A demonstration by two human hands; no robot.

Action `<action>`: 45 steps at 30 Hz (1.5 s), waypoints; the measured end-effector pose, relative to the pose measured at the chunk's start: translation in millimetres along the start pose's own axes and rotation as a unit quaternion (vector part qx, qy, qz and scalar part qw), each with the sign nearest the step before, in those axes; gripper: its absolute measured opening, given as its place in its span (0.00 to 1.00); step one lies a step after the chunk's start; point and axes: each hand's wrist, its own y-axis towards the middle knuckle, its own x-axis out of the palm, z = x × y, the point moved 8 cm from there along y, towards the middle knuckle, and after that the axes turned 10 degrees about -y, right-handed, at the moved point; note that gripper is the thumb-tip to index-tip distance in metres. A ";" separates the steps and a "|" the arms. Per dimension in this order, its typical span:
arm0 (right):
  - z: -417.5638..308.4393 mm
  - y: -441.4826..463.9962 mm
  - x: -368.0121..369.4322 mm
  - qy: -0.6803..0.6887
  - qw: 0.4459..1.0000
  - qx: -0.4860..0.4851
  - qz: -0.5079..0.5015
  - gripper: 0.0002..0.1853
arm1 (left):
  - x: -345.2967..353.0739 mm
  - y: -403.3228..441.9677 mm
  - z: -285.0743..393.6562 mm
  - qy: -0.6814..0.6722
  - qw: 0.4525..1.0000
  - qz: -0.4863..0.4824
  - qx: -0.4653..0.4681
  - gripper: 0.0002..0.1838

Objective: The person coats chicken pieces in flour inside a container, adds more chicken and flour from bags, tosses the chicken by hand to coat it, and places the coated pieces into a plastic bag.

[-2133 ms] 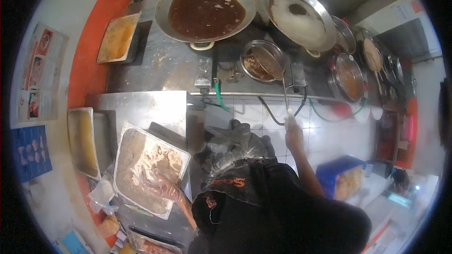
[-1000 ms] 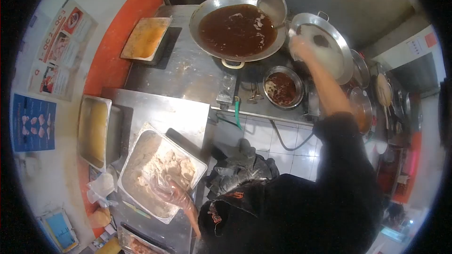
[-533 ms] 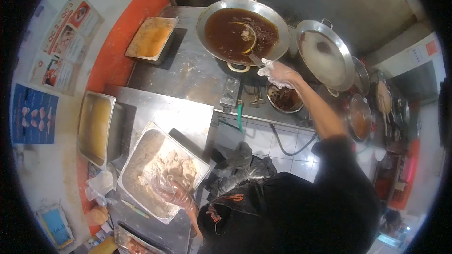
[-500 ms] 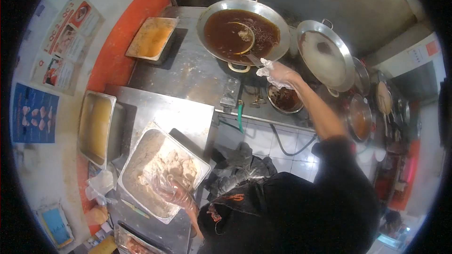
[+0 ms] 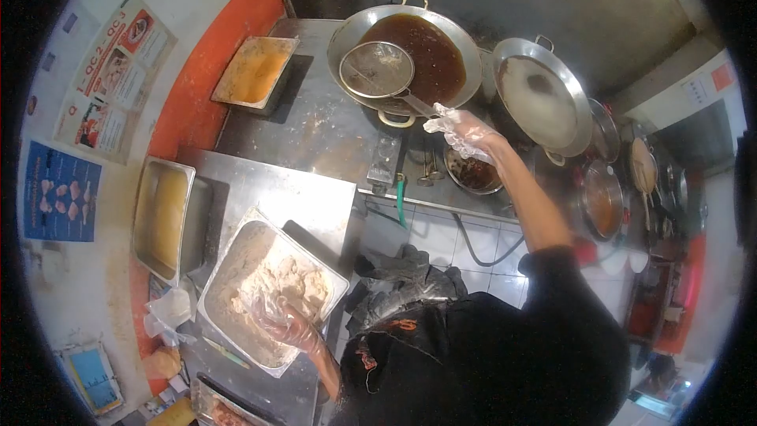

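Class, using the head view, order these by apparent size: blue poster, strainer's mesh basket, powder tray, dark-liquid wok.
Largest: dark-liquid wok and powder tray, too alike to rank.
Then: blue poster.
Smallest: strainer's mesh basket.

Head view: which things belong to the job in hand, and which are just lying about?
In use: strainer, held by the right hand over the wok; floured tray, with the left hand in it.
Apparently idle: plastic bag, blue wall poster.
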 end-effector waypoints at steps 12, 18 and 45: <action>-1.1 40.9 -151.3 -0.349 0.860 -0.077 0.363 0.28 | -1.9 -0.8 -5.6 -0.019 1.000 0.011 -0.004 0.24; 42.4 85.0 -148.8 -0.466 0.814 0.002 0.347 0.20 | -1.7 1.6 -3.7 0.015 1.000 -0.003 0.017 0.24; -53.1 95.0 19.1 0.061 0.993 -0.039 0.092 0.25 | -2.2 2.1 5.5 0.005 1.000 0.007 -0.016 0.25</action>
